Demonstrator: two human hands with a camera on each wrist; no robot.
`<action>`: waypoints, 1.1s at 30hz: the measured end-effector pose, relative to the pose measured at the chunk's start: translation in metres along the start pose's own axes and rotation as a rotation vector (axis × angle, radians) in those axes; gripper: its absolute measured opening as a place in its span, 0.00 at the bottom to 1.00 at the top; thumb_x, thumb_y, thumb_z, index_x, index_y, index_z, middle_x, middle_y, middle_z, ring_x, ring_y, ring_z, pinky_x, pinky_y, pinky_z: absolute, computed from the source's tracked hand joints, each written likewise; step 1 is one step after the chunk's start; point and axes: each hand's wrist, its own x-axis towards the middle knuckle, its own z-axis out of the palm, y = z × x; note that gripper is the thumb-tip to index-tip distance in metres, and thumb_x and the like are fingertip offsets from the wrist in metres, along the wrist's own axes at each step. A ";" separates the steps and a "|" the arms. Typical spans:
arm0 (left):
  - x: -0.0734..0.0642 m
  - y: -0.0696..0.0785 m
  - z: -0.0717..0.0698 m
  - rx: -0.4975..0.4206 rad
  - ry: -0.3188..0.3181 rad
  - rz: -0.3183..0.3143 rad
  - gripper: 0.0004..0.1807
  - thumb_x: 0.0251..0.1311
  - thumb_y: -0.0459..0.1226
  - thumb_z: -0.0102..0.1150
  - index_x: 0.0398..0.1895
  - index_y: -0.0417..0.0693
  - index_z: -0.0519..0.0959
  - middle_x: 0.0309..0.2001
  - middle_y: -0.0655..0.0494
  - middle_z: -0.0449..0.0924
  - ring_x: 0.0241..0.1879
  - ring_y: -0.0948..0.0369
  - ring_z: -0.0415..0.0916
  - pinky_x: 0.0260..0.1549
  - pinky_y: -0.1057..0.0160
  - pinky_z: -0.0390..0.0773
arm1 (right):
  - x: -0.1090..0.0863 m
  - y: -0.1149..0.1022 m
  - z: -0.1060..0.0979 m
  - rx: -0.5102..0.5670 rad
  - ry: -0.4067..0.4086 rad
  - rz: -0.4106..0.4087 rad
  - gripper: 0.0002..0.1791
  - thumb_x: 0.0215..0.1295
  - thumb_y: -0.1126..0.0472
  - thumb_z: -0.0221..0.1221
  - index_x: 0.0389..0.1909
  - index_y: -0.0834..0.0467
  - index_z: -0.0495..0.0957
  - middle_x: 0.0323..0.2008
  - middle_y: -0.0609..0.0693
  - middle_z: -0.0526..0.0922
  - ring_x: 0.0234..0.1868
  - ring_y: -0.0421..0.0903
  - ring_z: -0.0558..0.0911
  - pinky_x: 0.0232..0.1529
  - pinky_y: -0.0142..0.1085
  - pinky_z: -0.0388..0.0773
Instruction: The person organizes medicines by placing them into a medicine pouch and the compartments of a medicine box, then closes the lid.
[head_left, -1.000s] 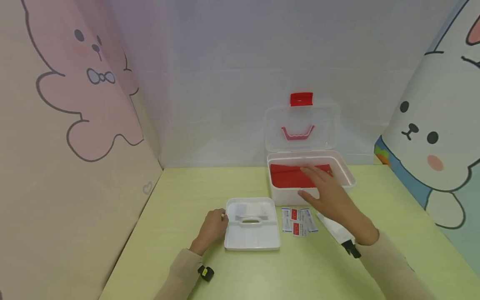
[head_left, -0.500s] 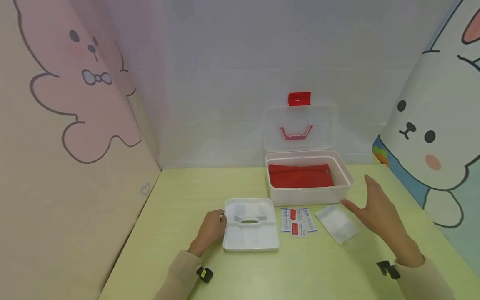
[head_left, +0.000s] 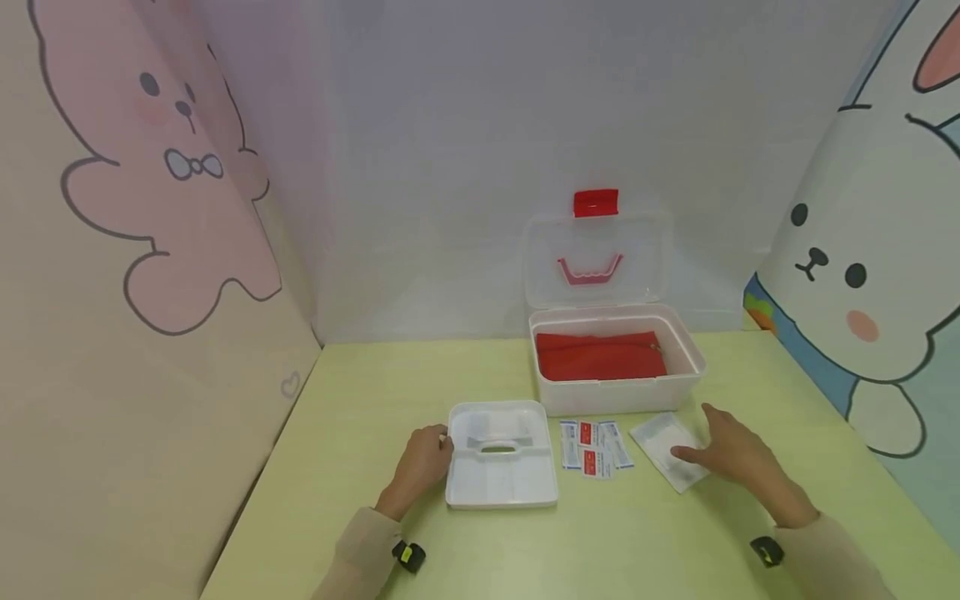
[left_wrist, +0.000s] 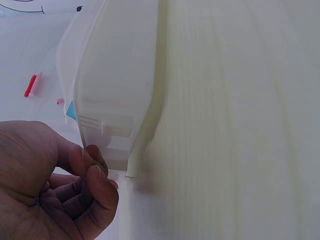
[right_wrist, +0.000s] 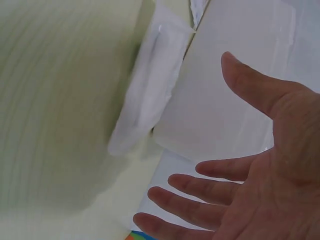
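Observation:
My left hand (head_left: 422, 461) pinches the left edge of a white plastic tray (head_left: 517, 486), which has a raised handle across its middle. In the left wrist view, thumb and fingertips of the left hand (left_wrist: 65, 185) meet at the tray's corner (left_wrist: 115, 95). My right hand (head_left: 738, 454) is just right of a flat white packet (head_left: 667, 442), thumb reaching over its right side. The right wrist view shows that hand (right_wrist: 250, 165) with fingers spread and nothing held, apart from the white packet (right_wrist: 150, 80). Several small blue, red and white sachets (head_left: 592, 450) lie between tray and packet.
Behind the sachets stands a white plastic box (head_left: 618, 396), its clear lid (head_left: 652, 267) raised against the back wall. A red zip pouch (head_left: 600, 358) lies inside. The lid carries a red latch (head_left: 596, 202) and a pink handle (head_left: 590, 277). Printed side walls flank the table (head_left: 390, 375).
My right hand has moved from over the box to the right, then down and left to the white packet, with nothing in it. The left hand has stayed at the tray's edge.

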 end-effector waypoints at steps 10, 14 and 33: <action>-0.001 0.001 0.001 0.004 -0.003 -0.007 0.16 0.66 0.34 0.49 0.49 0.30 0.79 0.25 0.51 0.81 0.17 0.64 0.70 0.15 0.67 0.68 | 0.013 0.011 0.022 -0.022 -0.059 0.055 0.60 0.50 0.37 0.69 0.63 0.81 0.56 0.54 0.81 0.69 0.51 0.74 0.74 0.49 0.63 0.74; 0.000 0.001 0.001 -0.001 -0.003 -0.005 0.16 0.66 0.33 0.49 0.48 0.31 0.80 0.24 0.51 0.81 0.17 0.65 0.69 0.15 0.67 0.68 | 0.016 0.015 0.027 -0.034 -0.046 0.063 0.59 0.48 0.36 0.70 0.62 0.81 0.59 0.51 0.80 0.70 0.47 0.72 0.75 0.45 0.62 0.76; 0.001 0.001 0.000 0.011 -0.013 -0.037 0.15 0.67 0.34 0.49 0.48 0.33 0.80 0.25 0.52 0.81 0.18 0.64 0.71 0.16 0.67 0.69 | 0.019 0.011 0.025 0.117 -0.073 0.056 0.30 0.61 0.55 0.64 0.48 0.76 0.66 0.34 0.64 0.79 0.31 0.51 0.75 0.30 0.42 0.74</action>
